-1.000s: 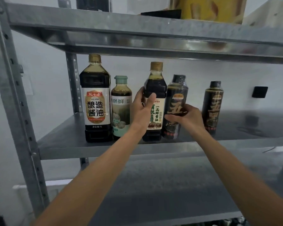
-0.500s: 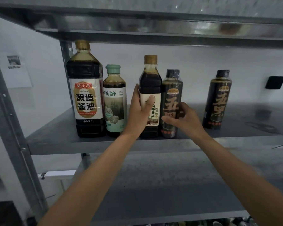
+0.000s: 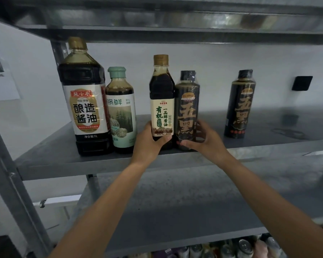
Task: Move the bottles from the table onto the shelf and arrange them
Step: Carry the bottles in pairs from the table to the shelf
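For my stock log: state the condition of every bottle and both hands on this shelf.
large gold-capped bottle: upright, capped, leftmost on the shelf.
green-capped bottle: upright, capped, close beside it.
cream-label bottle: upright, capped, base gripped by left hand.
near black bottle: upright, base gripped by right hand.
far black bottle: upright, alone, untouched.

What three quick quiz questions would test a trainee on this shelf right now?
1. True or false: the left hand holds the green-capped bottle.
2. How many bottles stand on the shelf?
3. The right hand holds: A) the largest bottle; B) the black bottle beside the left hand's; C) the lone black bottle far right.
Key: 1 false, it holds the cream-labelled bottle; 2 five; 3 B.
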